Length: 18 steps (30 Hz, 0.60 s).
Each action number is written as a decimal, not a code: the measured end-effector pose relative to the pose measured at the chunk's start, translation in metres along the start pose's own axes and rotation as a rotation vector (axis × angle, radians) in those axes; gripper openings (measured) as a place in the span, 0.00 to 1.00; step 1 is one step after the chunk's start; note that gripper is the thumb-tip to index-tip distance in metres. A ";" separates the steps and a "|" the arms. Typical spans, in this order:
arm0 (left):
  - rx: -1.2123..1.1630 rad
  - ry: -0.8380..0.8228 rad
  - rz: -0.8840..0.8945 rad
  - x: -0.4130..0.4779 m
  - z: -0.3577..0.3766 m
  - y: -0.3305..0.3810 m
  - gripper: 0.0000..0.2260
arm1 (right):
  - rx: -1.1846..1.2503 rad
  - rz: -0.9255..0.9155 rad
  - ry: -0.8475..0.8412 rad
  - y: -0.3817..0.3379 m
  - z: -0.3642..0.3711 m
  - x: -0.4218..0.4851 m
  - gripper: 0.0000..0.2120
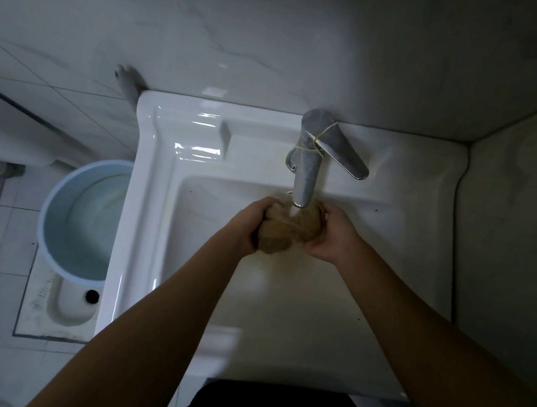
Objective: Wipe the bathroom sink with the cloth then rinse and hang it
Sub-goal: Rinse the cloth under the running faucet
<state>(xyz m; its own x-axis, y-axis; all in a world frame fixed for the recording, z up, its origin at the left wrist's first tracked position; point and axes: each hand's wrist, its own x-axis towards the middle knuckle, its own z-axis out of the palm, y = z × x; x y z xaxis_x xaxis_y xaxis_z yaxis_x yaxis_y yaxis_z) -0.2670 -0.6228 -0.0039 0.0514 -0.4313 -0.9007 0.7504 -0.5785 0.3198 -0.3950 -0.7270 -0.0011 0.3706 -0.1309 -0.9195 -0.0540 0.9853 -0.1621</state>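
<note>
cloth [285,235] partly hidden in gripping left hand [246,226] and right hand [329,239] | bucket [52,189] mid-left, cut by sink [149,190], holds water

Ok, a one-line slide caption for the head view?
Left hand and right hand grip the brown cloth under the running faucet over the sink.

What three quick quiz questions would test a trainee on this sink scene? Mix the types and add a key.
1. Fill in: the blue bucket stands to the ___ of the sink.
2. True or false: the left hand and the right hand both grip the cloth.
3. The cloth is: A in the bucket, B under the faucet's running water, C draped over the sink rim.
Key: 1 left; 2 true; 3 B.
</note>
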 end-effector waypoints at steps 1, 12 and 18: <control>0.036 -0.004 -0.010 0.000 -0.001 0.001 0.10 | -0.016 -0.005 -0.009 -0.002 0.002 0.002 0.17; 0.123 -0.115 -0.055 0.007 -0.010 -0.003 0.14 | -0.291 -0.181 0.095 -0.011 0.009 0.023 0.16; -0.031 -0.019 0.019 0.007 -0.023 -0.007 0.16 | -0.460 -0.204 0.244 -0.010 -0.007 0.022 0.14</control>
<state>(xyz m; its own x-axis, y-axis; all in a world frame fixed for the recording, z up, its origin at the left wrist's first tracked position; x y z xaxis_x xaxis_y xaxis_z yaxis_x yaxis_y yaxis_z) -0.2566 -0.6061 -0.0193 0.0535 -0.4548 -0.8890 0.7696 -0.5485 0.3269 -0.3928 -0.7401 -0.0220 0.1935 -0.3893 -0.9006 -0.4231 0.7951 -0.4346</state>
